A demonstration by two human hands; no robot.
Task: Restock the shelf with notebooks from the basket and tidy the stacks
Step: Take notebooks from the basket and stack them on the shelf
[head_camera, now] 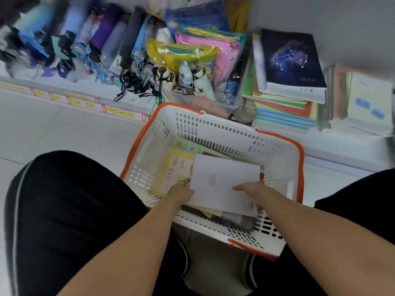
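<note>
Both my hands are down in the white basket (215, 129) with the orange rim, which sits on the floor between my knees, right against the low shelf (333, 144). My left hand (181, 192) grips the left edge of a white notebook (224, 182), fingers tucked under it, thumb side on top. My right hand (253, 191) clamps the lower right part of the same notebook, thumb lying flat across the cover, fingers hidden below. So both hands are closed on that one notebook. It is tilted, resting over the other stock in the basket; whether it is lifted clear I cannot tell.

Under it in the basket: a yellow notebook (171, 169) to the left, a green notebook (190, 146) beyond that, darker book edges near the front wall, blurred.

On the shelf, right of centre, a dark blue constellation notebook (292, 58) tops an uneven stack of coloured notebooks (284, 112). Pale notebooks (367, 99) sit just beside that stack on the far right, blurred. Left of the stack, a clear bin (213, 101) holds packaged items in yellow, pink and blue. Further left, a row of folded umbrellas (89, 43) lies along the shelf. Yellow price tags (89, 105) run along the shelf edge there.
</note>
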